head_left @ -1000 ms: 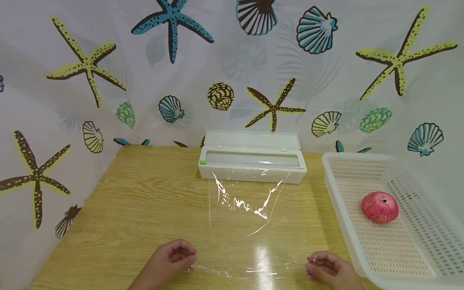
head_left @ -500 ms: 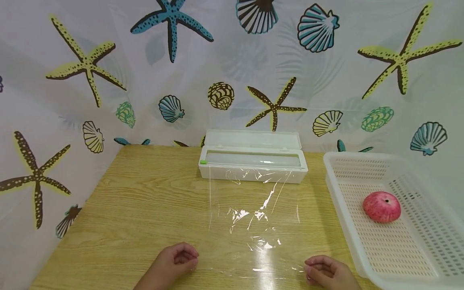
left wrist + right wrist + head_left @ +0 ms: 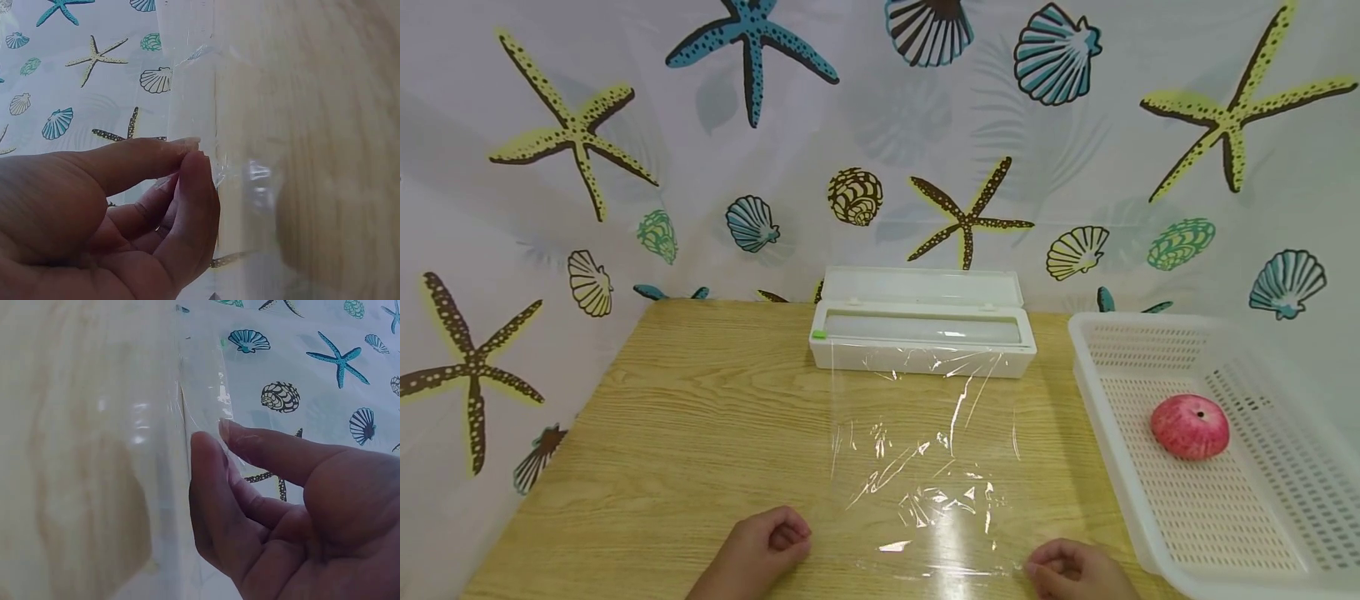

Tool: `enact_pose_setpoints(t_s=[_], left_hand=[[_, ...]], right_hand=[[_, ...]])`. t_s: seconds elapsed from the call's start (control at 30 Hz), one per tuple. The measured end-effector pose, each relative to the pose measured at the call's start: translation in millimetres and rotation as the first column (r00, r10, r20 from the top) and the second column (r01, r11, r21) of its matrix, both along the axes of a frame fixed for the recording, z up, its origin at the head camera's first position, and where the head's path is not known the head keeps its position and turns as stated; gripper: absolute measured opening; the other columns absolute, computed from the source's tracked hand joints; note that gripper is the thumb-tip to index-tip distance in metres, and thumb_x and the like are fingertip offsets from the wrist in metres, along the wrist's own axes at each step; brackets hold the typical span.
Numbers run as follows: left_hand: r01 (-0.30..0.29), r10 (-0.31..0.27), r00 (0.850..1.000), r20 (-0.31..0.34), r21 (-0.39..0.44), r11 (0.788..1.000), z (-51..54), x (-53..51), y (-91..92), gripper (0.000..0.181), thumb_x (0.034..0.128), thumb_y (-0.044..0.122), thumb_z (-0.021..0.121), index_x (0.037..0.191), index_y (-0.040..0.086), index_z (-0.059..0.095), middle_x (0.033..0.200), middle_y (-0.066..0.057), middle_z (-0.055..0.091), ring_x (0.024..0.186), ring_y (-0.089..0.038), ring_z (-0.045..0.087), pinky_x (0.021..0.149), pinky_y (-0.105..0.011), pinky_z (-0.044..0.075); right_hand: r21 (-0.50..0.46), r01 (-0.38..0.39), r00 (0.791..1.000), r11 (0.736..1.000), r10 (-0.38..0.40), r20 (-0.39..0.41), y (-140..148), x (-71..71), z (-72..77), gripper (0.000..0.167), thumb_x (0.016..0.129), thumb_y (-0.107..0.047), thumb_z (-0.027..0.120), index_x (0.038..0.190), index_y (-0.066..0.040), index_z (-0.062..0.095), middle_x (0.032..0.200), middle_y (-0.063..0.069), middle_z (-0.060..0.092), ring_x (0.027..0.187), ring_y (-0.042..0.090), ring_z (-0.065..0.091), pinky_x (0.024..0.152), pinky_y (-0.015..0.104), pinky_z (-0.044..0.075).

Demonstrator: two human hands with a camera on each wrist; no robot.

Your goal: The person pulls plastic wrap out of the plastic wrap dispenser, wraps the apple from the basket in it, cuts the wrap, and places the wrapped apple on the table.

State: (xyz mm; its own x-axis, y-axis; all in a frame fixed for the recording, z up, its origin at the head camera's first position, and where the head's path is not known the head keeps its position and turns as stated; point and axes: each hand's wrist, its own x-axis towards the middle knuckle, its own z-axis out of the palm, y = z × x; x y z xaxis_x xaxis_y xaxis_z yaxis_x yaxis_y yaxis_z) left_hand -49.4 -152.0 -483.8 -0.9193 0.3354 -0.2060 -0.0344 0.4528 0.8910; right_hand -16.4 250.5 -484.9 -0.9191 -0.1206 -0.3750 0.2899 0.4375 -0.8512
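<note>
A clear sheet of plastic wrap (image 3: 925,433) runs from the white wrap dispenser (image 3: 917,360) toward me, its glints and creases showing over the wooden table. At the near left corner of the sheet, my left hand (image 3: 760,546) pinches the film between thumb and forefinger. My right hand (image 3: 1078,571) pinches the near right corner in the same way. The left wrist view shows the left thumb and finger (image 3: 199,178) pressed together at the film's edge. In the right wrist view, film passes at the right fingertips (image 3: 208,450). The dispenser's lid stands raised.
On the right stands a white perforated basket (image 3: 1120,475) holding one round pink fruit-like object (image 3: 1190,427). A curtain (image 3: 895,125) printed with shells and starfish hangs behind the table (image 3: 677,417) and along its sides.
Both hands have shifted slightly toward the person, the left also a little to the right. The glints and creases in the plastic wrap have moved. Dispenser and basket stay put.
</note>
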Motion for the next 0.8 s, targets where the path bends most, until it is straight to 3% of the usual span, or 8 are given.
enact_pose_setpoints(t_s=[0.2,0.37,0.67,0.8], left_hand=[[0.013,-0.016,0.998,-0.062,-0.05,0.999,0.2,1.1,3.3,0.01,0.0842,0.012,0.068,0.087,0.006,0.06,0.079,0.003,0.059,0.072,-0.006,0.055,0.064,-0.021,0.049],[0.014,-0.021,0.994,-0.103,-0.062,0.998,-2.8,1.4,4.3,0.009,0.0827,0.009,0.069,0.086,0.006,0.061,0.077,0.004,0.059,0.07,-0.005,0.055,0.063,-0.021,0.049],[0.013,-0.02,0.997,-0.075,-0.091,0.996,-2.7,0.9,3.9,0.01,0.0824,0.008,0.069,0.086,0.006,0.06,0.077,0.004,0.058,0.07,-0.006,0.054,0.062,-0.02,0.048],[0.014,-0.021,0.996,-0.082,-0.085,0.996,-2.4,1.5,4.1,0.01,0.0823,0.007,0.069,0.086,0.006,0.06,0.077,0.003,0.058,0.07,-0.006,0.055,0.062,-0.02,0.048]], right_hand=[[0.109,-0.028,0.998,0.994,0.033,-0.051,-2.6,-1.7,-0.9,0.021,0.083,-0.021,0.069,0.083,-0.001,0.063,0.066,0.001,0.06,0.059,0.008,0.055,0.052,0.022,0.047],[0.164,-0.102,0.988,0.981,0.119,-0.096,-3.0,-2.2,-2.9,0.02,0.081,-0.023,0.071,0.079,-0.004,0.063,0.066,-0.001,0.06,0.058,0.004,0.054,0.052,0.022,0.046],[0.292,-0.095,0.993,0.952,0.113,-0.046,-8.8,-2.5,-0.6,0.025,0.079,-0.03,0.072,0.075,-0.009,0.06,0.063,-0.004,0.056,0.059,0.011,0.051,0.051,0.022,0.043],[0.346,-0.095,0.99,0.933,0.124,-0.061,-6.7,-1.8,0.9,0.024,0.079,-0.029,0.072,0.075,-0.009,0.061,0.065,-0.005,0.058,0.06,0.009,0.052,0.052,0.022,0.043]])
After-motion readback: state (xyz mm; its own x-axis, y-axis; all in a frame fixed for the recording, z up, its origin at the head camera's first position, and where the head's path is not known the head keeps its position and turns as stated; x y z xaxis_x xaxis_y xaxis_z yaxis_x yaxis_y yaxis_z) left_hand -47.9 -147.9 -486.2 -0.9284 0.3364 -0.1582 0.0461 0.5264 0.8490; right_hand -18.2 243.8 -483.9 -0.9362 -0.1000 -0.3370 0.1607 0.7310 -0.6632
